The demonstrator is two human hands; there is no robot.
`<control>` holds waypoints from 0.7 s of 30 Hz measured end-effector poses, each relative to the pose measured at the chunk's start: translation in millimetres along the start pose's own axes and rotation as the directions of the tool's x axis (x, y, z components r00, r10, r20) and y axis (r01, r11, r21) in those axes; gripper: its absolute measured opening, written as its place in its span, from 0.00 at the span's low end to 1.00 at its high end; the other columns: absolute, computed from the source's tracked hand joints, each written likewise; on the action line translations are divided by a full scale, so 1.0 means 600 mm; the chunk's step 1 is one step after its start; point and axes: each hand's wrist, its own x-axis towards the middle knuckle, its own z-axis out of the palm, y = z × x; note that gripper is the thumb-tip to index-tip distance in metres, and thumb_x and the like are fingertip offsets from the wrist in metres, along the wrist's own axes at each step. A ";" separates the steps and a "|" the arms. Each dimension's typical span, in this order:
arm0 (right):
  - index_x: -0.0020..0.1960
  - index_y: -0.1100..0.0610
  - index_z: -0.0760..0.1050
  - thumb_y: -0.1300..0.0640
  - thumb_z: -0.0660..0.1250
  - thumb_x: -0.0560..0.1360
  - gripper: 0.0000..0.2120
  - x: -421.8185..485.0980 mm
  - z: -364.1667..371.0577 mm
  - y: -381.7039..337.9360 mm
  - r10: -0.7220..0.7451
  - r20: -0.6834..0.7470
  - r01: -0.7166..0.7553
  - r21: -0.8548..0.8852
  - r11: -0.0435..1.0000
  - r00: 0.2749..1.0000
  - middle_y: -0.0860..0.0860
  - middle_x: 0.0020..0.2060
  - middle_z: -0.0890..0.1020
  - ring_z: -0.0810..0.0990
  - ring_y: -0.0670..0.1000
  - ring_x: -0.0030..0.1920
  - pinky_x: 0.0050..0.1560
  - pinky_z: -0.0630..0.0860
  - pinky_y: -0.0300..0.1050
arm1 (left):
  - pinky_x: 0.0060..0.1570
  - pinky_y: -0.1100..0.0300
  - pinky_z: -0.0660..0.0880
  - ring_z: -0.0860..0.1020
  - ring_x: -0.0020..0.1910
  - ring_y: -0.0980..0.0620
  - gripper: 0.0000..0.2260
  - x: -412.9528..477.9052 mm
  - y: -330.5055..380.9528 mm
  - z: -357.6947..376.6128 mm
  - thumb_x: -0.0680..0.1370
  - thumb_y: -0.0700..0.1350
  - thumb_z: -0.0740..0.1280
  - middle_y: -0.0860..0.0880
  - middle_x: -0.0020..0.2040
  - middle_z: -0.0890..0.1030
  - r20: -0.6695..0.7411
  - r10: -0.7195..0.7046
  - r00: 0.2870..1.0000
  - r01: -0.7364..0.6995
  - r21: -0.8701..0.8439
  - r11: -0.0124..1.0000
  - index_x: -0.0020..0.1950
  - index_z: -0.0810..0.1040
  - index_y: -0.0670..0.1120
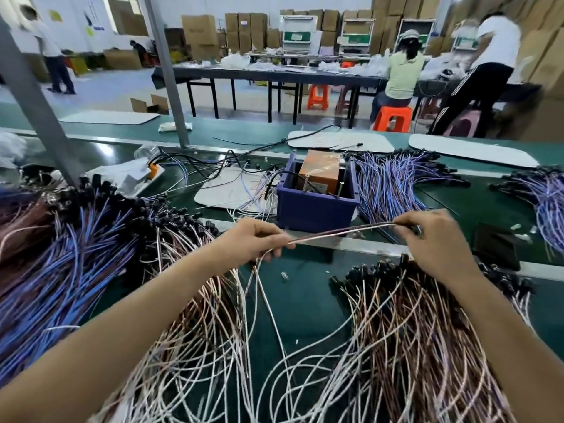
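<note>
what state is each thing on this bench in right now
left hand, pinching the held wires
right hand, pinching the same wires
held wires, stretched straight between both hands, off the table
blue box, open on top, orange block inside
brown wires, loose piles on the table
blue wires, heaped at the left

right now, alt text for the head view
The left hand and right hand pinch a bunch of wires stretched between them over a green bench. Heaps of brown wires and blue wires lie around; a blue box stands behind.
</note>
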 end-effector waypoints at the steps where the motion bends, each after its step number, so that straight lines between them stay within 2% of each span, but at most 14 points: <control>1: 0.52 0.58 0.83 0.60 0.70 0.75 0.07 0.000 -0.003 0.010 0.026 -0.016 -0.026 -0.018 0.999 1.000 0.60 0.45 0.83 0.74 0.57 0.52 0.50 0.70 0.48 | 0.33 0.67 0.71 0.73 0.31 0.55 0.07 -0.003 0.001 0.000 0.78 0.45 0.67 0.52 0.31 0.78 0.048 -0.024 0.999 0.026 -0.053 0.998 0.44 0.84 0.47; 3: 0.52 0.58 0.82 0.60 0.68 0.76 0.07 0.002 -0.009 0.038 0.108 -0.052 -0.111 -0.051 0.993 0.993 0.62 0.44 0.82 0.75 0.59 0.49 0.46 0.70 0.47 | 0.31 0.69 0.70 0.70 0.29 0.56 0.08 -0.009 0.001 0.000 0.77 0.47 0.67 0.53 0.31 0.76 0.123 -0.045 0.991 0.060 -0.117 0.991 0.47 0.85 0.46; 6: 0.54 0.59 0.81 0.60 0.66 0.77 0.09 0.002 -0.023 0.081 0.263 -0.114 -0.270 -0.047 0.962 0.958 0.64 0.45 0.82 0.77 0.64 0.49 0.50 0.75 0.54 | 0.31 0.68 0.68 0.67 0.28 0.56 0.10 -0.021 -0.009 -0.007 0.75 0.49 0.67 0.52 0.30 0.73 0.190 -0.114 0.975 0.148 -0.177 0.973 0.47 0.84 0.44; 8: 0.54 0.60 0.81 0.61 0.66 0.77 0.09 -0.003 -0.031 0.101 0.319 -0.105 -0.323 -0.021 0.946 0.942 0.64 0.45 0.82 0.77 0.65 0.50 0.52 0.75 0.55 | 0.32 0.67 0.68 0.67 0.27 0.57 0.10 -0.031 -0.021 -0.022 0.74 0.49 0.68 0.52 0.30 0.72 0.207 -0.158 0.965 0.207 -0.240 0.949 0.44 0.83 0.43; 12: 0.51 0.60 0.82 0.63 0.67 0.76 0.07 -0.016 -0.039 0.120 0.367 -0.061 -0.364 0.050 0.930 0.928 0.61 0.44 0.83 0.79 0.62 0.48 0.51 0.73 0.53 | 0.32 0.67 0.70 0.67 0.26 0.56 0.14 -0.051 -0.044 -0.068 0.67 0.57 0.76 0.52 0.27 0.69 0.179 -0.221 0.959 0.273 -0.358 0.893 0.36 0.81 0.47; 14: 0.49 0.57 0.82 0.62 0.68 0.75 0.06 -0.020 -0.041 0.122 0.383 -0.009 -0.380 0.093 0.920 0.924 0.59 0.42 0.83 0.79 0.58 0.46 0.50 0.73 0.50 | 0.34 0.66 0.72 0.67 0.27 0.54 0.14 -0.056 -0.056 -0.082 0.70 0.55 0.74 0.52 0.27 0.69 0.114 -0.276 0.954 0.297 -0.440 0.847 0.33 0.79 0.47; 17: 0.44 0.54 0.81 0.63 0.69 0.74 0.05 -0.021 -0.031 0.116 0.365 0.096 -0.374 0.114 0.920 0.926 0.55 0.39 0.82 0.77 0.55 0.43 0.47 0.69 0.44 | 0.35 0.63 0.76 0.71 0.30 0.54 0.10 -0.056 -0.063 -0.081 0.74 0.48 0.68 0.49 0.33 0.72 0.031 -0.312 0.949 0.252 -0.667 0.701 0.36 0.75 0.45; 19: 0.40 0.52 0.80 0.64 0.69 0.73 0.08 -0.021 -0.022 0.108 0.375 0.145 -0.393 0.133 0.910 0.916 0.53 0.37 0.82 0.77 0.51 0.40 0.44 0.67 0.42 | 0.34 0.64 0.78 0.76 0.32 0.54 0.06 -0.052 -0.058 -0.075 0.73 0.44 0.68 0.47 0.37 0.78 -0.016 -0.333 0.943 0.174 -0.828 0.533 0.42 0.76 0.41; 21: 0.37 0.51 0.79 0.64 0.69 0.72 0.10 -0.022 -0.014 0.100 0.384 0.160 -0.408 0.164 0.898 0.910 0.48 0.34 0.81 0.76 0.45 0.36 0.39 0.66 0.42 | 0.33 0.66 0.79 0.78 0.32 0.55 0.09 -0.047 -0.051 -0.072 0.73 0.42 0.68 0.45 0.39 0.80 -0.048 -0.340 0.939 0.084 -0.928 0.362 0.48 0.79 0.37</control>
